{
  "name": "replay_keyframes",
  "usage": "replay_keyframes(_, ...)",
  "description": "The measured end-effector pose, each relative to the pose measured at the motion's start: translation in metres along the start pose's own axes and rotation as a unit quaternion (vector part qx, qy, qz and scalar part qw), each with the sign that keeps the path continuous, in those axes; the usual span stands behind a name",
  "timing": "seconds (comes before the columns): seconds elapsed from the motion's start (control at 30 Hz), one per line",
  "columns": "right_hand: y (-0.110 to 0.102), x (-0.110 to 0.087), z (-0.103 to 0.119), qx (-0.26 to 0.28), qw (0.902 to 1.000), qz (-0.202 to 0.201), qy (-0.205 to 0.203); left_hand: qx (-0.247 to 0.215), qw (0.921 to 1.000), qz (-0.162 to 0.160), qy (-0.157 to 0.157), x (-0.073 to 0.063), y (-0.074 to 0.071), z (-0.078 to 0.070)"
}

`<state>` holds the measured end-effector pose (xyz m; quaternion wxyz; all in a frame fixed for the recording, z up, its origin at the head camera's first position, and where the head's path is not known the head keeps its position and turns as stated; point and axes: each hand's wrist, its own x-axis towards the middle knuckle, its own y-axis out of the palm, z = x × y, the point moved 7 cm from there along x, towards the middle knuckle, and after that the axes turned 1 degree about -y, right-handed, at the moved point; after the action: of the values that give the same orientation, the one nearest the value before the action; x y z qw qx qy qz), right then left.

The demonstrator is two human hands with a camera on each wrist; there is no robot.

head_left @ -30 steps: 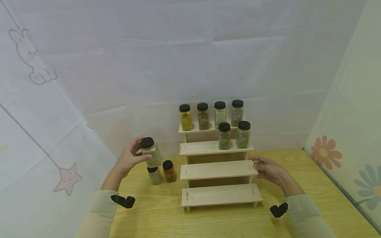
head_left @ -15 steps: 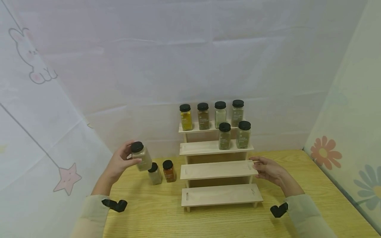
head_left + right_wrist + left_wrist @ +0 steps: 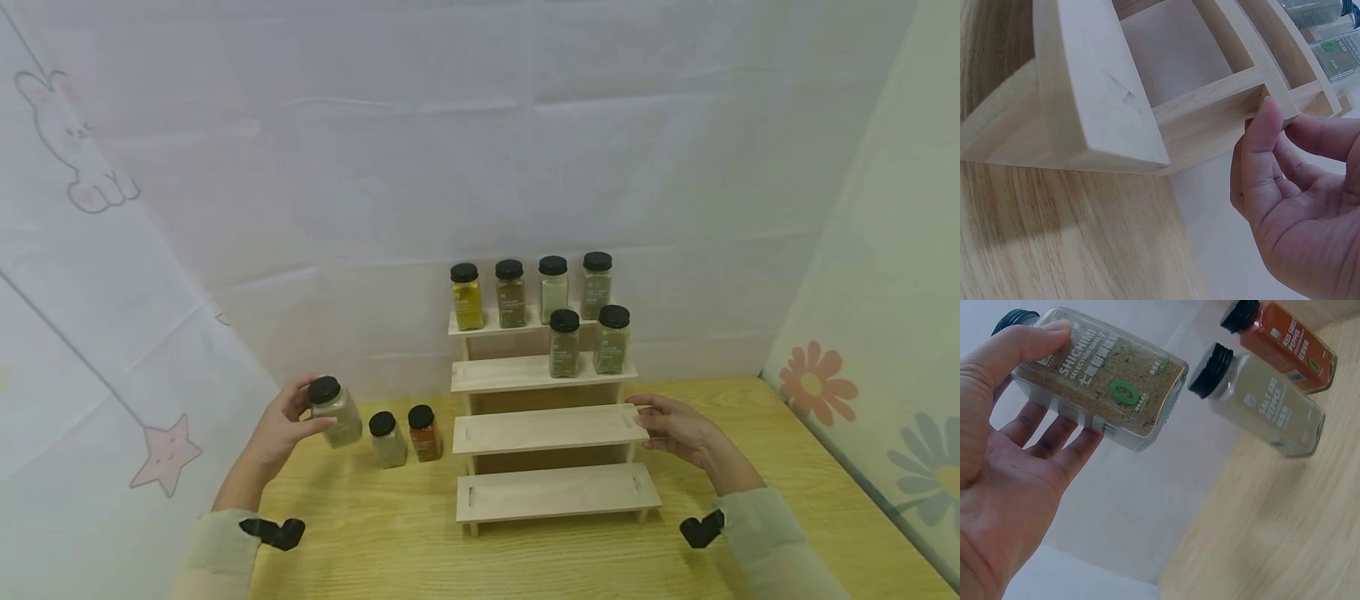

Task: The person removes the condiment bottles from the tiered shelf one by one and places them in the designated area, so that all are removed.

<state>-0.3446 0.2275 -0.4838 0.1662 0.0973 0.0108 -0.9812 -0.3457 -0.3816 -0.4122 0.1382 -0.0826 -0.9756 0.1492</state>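
Note:
My left hand point(image 3: 279, 429) holds a clear spice jar point(image 3: 1107, 378) with a black lid between thumb and fingers; its label reads "SHICHIMI". This jar leans slightly, left of a salt and pepper jar point(image 3: 388, 442) and a red sweet pepper jar point(image 3: 425, 435), which stand upright on the table. At the right end of a four-step wooden rack point(image 3: 547, 429), my right hand point(image 3: 678, 429) grips the corner of the second step from the bottom. In the right wrist view, its thumb and fingers point(image 3: 1264, 128) pinch that board's end.
Several black-lidded spice jars stand on the rack's top step, among them a yellow one point(image 3: 468, 302). Two greenish jars point(image 3: 565, 350) occupy the right half of the step below. A pale cloth wall point(image 3: 375, 208) rises behind the wooden table point(image 3: 360, 533).
My left hand has carried the shichimi jar left and down, away from the salt and pepper jar, which it partly covered before. The right hand has stayed at the rack.

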Motion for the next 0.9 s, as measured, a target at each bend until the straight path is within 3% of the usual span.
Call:
replay_keyframes(0.3, -0.001, 0.001, -0.001, 0.003, 1.0, 0.0, -0.001, 0.016, 0.9996, 0.003, -0.024, -0.006, -0.001, 0.025)
replay_keyframes(0.6, 0.0, 0.0, -0.001, 0.008, 1.0, 0.002, 0.0, -0.009, 0.9997, -0.007, -0.02, -0.005, 0.002, 0.051)
replay_keyframes(0.9, -0.001, 0.0, -0.001, 0.011, 0.9999, 0.002, -0.003, -0.018, 0.9989, -0.016, -0.041, -0.006, 0.01, 0.076)
